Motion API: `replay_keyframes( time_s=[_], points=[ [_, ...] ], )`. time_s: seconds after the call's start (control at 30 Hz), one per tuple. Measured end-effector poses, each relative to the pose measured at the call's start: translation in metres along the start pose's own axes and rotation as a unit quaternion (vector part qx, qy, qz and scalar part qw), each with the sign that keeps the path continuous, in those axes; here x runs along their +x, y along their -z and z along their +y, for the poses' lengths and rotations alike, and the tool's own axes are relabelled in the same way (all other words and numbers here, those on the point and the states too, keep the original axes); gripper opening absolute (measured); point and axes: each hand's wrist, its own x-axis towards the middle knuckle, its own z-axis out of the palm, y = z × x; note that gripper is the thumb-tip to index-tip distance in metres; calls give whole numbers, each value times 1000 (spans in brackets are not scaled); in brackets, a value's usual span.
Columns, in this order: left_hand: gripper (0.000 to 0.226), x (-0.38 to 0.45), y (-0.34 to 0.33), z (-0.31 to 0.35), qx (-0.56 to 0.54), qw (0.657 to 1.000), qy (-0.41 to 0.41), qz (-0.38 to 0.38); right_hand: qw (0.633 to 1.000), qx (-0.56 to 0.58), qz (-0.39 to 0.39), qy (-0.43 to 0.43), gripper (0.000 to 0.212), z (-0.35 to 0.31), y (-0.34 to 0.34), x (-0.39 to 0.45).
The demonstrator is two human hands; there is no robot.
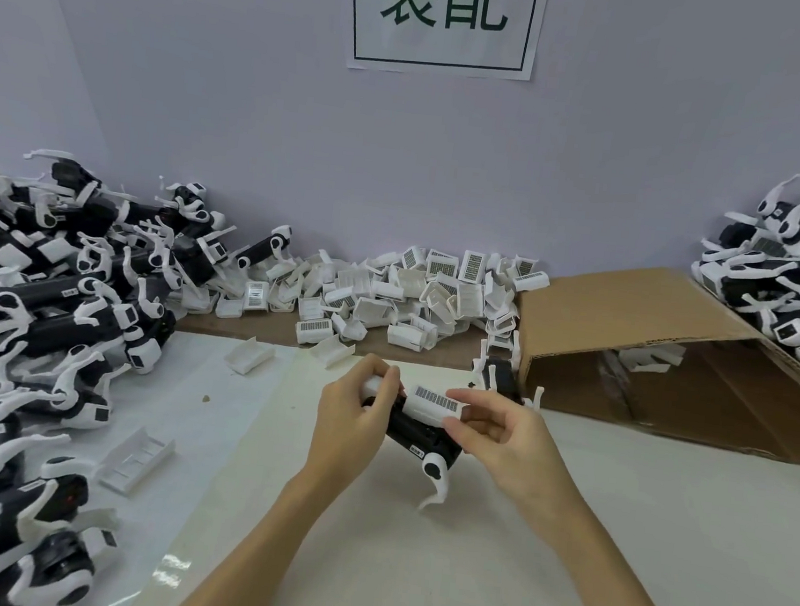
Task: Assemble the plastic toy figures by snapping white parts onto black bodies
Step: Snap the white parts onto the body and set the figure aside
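Observation:
Just above the middle of the table I hold one toy figure with a black body (417,435) and a white leg (434,482) hanging down. My left hand (352,420) grips its left end. A white cover (432,402) with a grille pattern lies on top of the body, and my right hand (497,434) pinches its right end between thumb and fingers. A heap of loose white covers (418,299) lies along the back wall. The body's far side is hidden behind my hands.
A big pile of black-and-white figures (45,317) fills the left side. A second pile (790,291) sits at the far right above an opened cardboard box (652,356). Single white covers (138,461) (248,359) lie on the white sheet. A paper sign (445,14) hangs on the wall.

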Motion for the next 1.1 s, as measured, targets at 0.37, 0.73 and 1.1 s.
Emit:
replay_keyframes(
  time_s=[0.37,0.73,1.1],
  points=[
    [49,-1,-2,4,-28,999,38,27,994,-90,19,51,23,-5,-14,-7],
    [50,-6,-11,12,-27,996,76,29,900,-379,2,215,62,1,-34,-17],
    [53,-10,-17,21,-84,992,82,-37,829,-470,87,289,63,0,-34,-13]
  ],
)
